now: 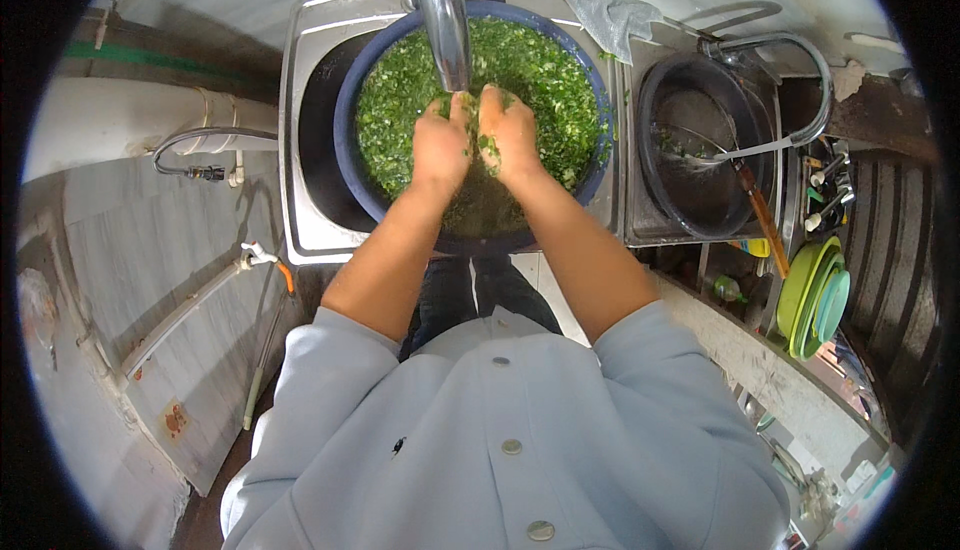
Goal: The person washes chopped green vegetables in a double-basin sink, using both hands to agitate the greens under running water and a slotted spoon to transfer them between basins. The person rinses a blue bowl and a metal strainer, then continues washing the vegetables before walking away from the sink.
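A big round blue basin (346,146) stands over the left bowl of a steel sink (295,197). It is full of murky water and chopped green leaves (564,111). Both hands are at the middle of the basin, side by side just below the tip of a chrome faucet (444,25). My left hand (442,143) has its fingers bent, with green bits on them. Leaf pieces also cling to my right hand (508,130), whose fingers curl inward. Whether either hand grips any leaves cannot be told.
To the right, a dark basin (654,167) in the second sink bowl holds water and a wooden-handled utensil (761,212); a curved faucet (814,62) runs into it. A grey cloth (611,17) hangs at the sink's back edge. Green plastic bowls (802,295) are stacked at the right.
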A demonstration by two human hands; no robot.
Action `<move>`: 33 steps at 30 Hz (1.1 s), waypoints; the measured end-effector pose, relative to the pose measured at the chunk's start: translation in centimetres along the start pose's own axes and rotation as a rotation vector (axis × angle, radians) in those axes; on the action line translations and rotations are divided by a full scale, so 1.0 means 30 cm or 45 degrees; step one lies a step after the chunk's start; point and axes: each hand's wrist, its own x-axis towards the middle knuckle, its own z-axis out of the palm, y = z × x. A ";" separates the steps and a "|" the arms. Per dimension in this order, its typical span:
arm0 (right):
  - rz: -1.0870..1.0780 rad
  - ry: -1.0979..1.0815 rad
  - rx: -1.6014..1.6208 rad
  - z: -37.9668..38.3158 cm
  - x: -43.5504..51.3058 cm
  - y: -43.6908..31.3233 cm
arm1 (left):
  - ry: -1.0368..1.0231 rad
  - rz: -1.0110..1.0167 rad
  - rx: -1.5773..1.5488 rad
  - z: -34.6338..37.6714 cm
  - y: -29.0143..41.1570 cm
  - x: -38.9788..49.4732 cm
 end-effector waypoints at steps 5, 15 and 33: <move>0.109 0.182 -0.001 -0.028 0.044 -0.060 | -0.045 -0.187 -0.251 -0.050 -0.034 0.130; 0.149 -0.518 -0.129 -0.328 0.205 -0.052 | -0.552 -0.536 -0.176 -0.303 -0.093 0.239; 0.771 -0.689 -0.193 -0.013 0.227 0.165 | -0.560 -0.765 -0.516 0.029 -0.335 0.231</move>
